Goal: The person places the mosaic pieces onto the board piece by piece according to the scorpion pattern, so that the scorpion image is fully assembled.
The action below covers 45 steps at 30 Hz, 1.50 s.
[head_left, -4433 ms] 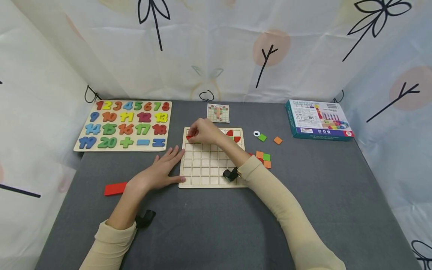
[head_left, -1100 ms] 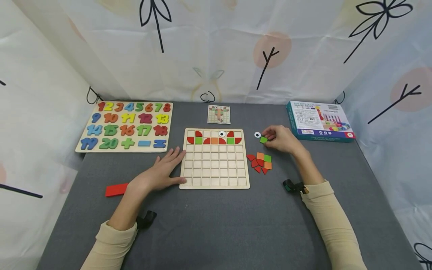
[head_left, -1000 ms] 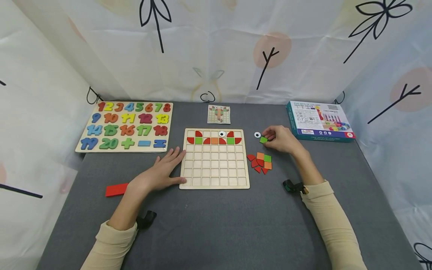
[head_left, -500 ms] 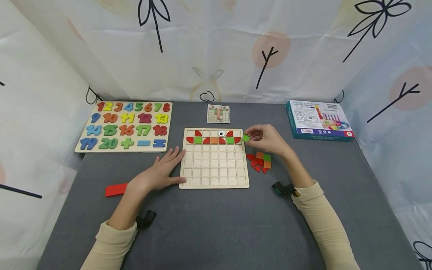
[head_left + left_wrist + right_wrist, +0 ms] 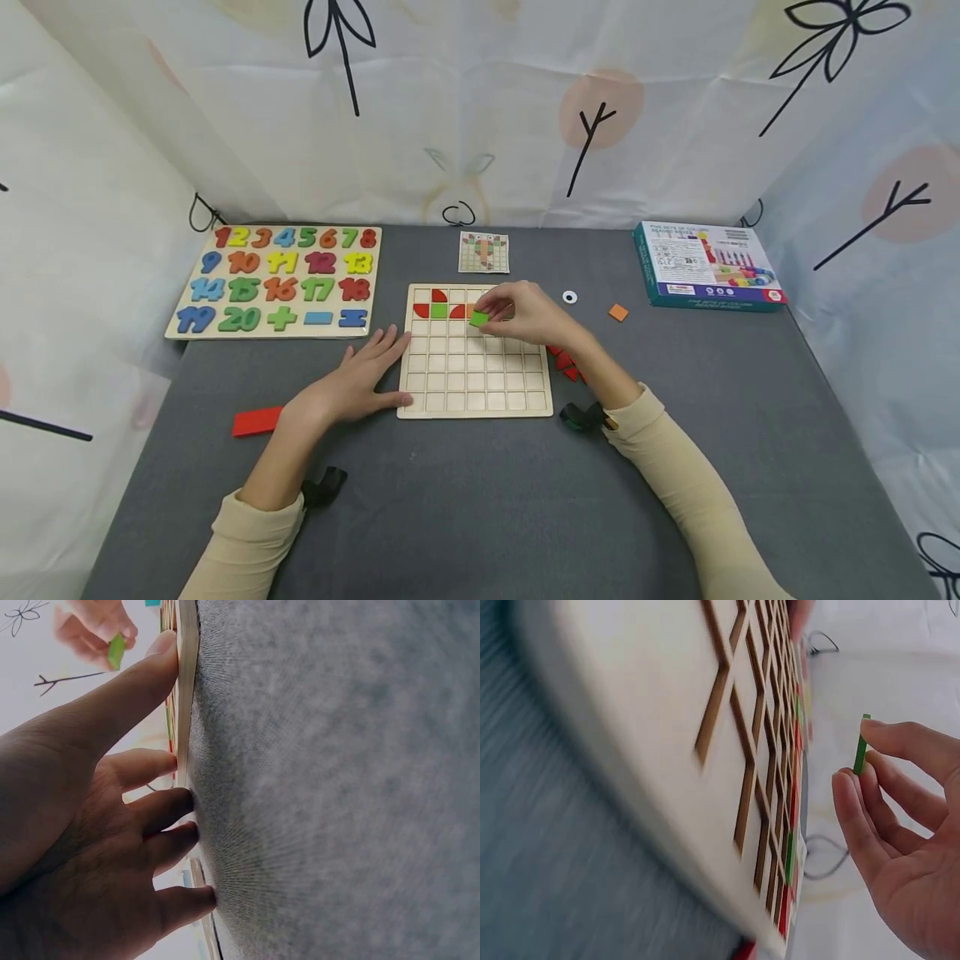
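Note:
My right hand (image 5: 521, 312) pinches a green square tile (image 5: 478, 318) between thumb and fingers, over the upper part of a wooden grid board (image 5: 456, 382). The right wrist view shows that green tile (image 5: 862, 746) edge-on, held above the grid. My left hand (image 5: 360, 375) rests at the board's left edge, fingers spread and straight, thumb against the lower left side. On the board's second row sit a red quarter-circle tile (image 5: 421, 311) and a green square (image 5: 439, 311), with another red tile (image 5: 439, 296) above. Other placed tiles are hidden behind my right hand.
A white ring tile (image 5: 570, 297) and an orange square (image 5: 618, 312) lie right of the board, with red tiles (image 5: 563, 362) partly behind my right arm. A pattern card (image 5: 483, 252), a number board (image 5: 273, 279), a boxed set (image 5: 708, 267) and a red block (image 5: 257, 422) surround it.
My right hand has picked up the green square from beside the white ring and carried it left over the board. Earlier, it placed several tiles in the top rows. My left hand stays put.

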Tool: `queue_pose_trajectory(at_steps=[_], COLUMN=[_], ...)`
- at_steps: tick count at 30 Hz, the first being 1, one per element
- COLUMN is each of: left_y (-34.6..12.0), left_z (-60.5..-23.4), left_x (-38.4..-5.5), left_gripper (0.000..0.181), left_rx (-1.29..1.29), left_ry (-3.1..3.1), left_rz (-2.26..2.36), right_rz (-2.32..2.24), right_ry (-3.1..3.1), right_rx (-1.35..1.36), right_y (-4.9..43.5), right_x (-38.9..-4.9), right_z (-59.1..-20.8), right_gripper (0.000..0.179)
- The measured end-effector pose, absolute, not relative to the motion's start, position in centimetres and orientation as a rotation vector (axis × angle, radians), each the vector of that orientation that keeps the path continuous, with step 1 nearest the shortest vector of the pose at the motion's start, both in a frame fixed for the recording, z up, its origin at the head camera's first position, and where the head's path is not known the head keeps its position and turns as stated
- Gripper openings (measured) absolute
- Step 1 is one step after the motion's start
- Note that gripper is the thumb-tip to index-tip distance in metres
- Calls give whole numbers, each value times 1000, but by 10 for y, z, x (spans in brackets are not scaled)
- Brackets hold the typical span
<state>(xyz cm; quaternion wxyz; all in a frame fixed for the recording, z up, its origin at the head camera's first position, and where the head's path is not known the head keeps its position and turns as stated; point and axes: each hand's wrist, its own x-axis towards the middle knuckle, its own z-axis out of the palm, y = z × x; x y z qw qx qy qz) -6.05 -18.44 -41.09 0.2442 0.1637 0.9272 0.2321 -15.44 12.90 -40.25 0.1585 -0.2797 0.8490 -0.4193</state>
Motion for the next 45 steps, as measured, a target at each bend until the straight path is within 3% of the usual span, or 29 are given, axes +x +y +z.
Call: queue_pose_trajectory(at_steps=[12,26,35,45], left_y=[-185,-186,-186,-189], left_z=[-414,-417,-415,-417], left_x=[-62,-62,-62,-61], left_gripper=[105,104,105,106], left_rx=[453,450,444,457], left_ry=[2525,2520,2513,2523], left_rz=[639,646,647,683], right_rz=[-909,-811,-901,-1052], right_ry=[2450,2490,2444,2425], right_rx=[-917,-902,-857,-781], right_y=[89,78,97,151], right_x=[-168,-166,-159,-143], right_z=[-406,-400,-394,-389], right_gripper=[26,28,29,27])
